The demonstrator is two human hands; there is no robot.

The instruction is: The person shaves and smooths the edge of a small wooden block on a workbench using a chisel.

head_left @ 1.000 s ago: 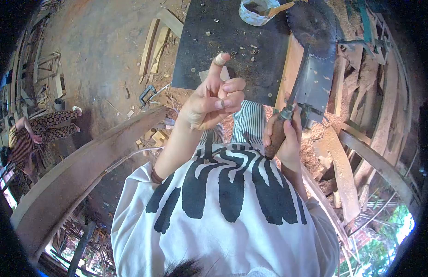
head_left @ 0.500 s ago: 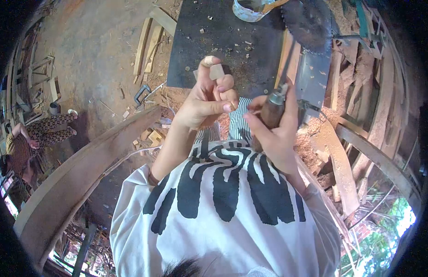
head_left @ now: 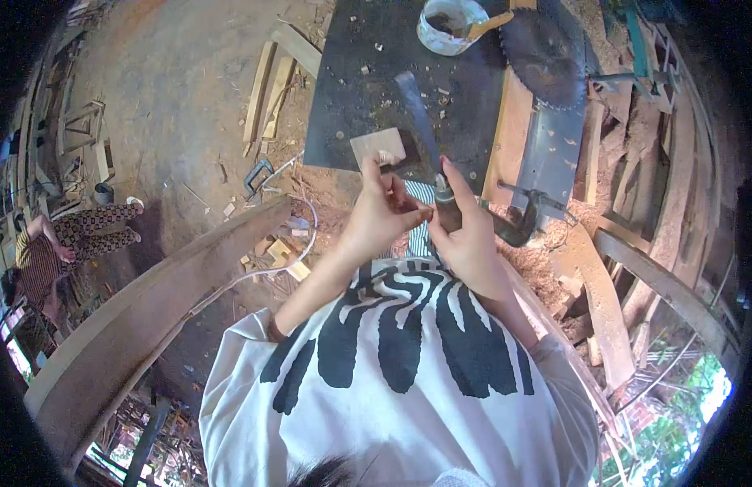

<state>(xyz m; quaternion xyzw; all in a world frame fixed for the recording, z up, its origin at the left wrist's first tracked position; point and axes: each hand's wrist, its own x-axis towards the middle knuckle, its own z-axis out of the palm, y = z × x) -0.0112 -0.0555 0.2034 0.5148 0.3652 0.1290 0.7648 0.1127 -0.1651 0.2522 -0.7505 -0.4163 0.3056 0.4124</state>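
Note:
My right hand (head_left: 475, 243) is wrapped round the brown wooden handle of a chisel (head_left: 421, 118), whose long steel blade points up and away over the dark table. Beside it, my left hand (head_left: 380, 215) has its fingers curled, and the thumb reaches to the chisel handle near my right thumb. Whether anything small is pinched there is hidden. Just beyond my left fingertips a small pale wooden block (head_left: 376, 146) lies at the near edge of the dark tabletop (head_left: 343, 101).
A round saw blade (head_left: 546, 61) stands at the table's right side, by a white pot (head_left: 451, 36) with a wooden-handled tool. A clamp (head_left: 526, 223) is at the right edge. Another clamp (head_left: 258, 177) and wood strips lie on the ground. A person (head_left: 68, 243) is at far left.
My left hand has come down and away from the wooden block, which now shows more fully. The chisel has tilted leftward. The view has shifted slightly, showing more of the pot.

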